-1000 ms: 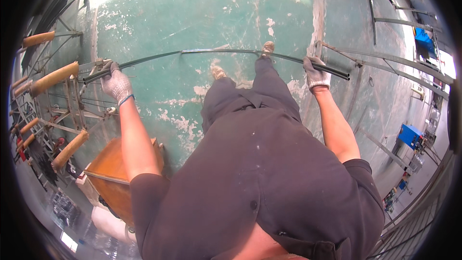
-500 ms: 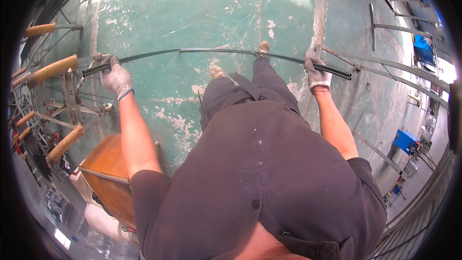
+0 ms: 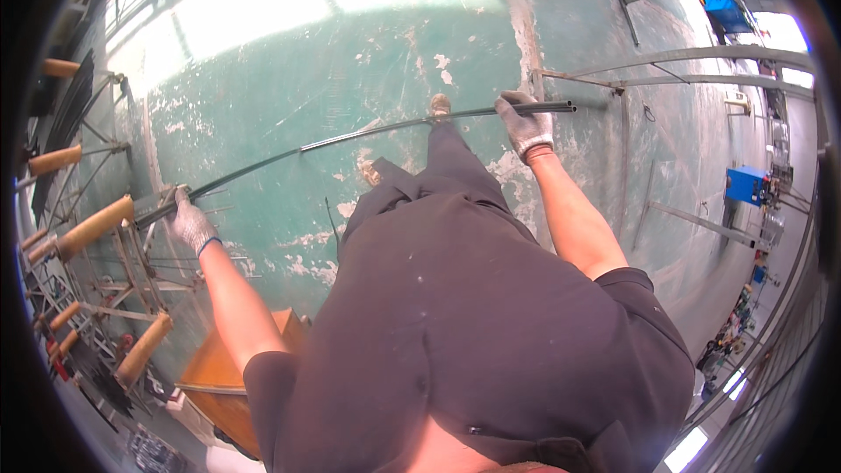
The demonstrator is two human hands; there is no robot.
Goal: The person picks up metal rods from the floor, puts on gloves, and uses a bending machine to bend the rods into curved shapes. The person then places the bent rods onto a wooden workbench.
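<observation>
A bundle of long, thin dark tubes (image 3: 385, 130) runs across in front of me at waist height, bowed by the lens. Two round ends show at the right tip. My left hand (image 3: 189, 221), in a pale knitted glove, is closed round the tubes near their left end, beside a rack with tan rolled padding. Farther forward, my right hand (image 3: 528, 129), gloved the same way, grips them just short of the right end. The bundle slants, its left end nearer to me. Part of that left end is hard to make out against the rack.
On the left stands a metal rack with tan padded arms (image 3: 101, 226) and dark strips hung on it. An orange-brown box (image 3: 223, 385) sits close at my left. Metal frame bars (image 3: 692, 57) reach in from the right, with a blue machine (image 3: 745, 185) beyond. The green floor (image 3: 350, 79) is worn.
My view has turned and shifted. The tubes have gone from nearly level to slanted: the right hand is farther forward and the left hand nearer to me. Both hands keep their grip.
</observation>
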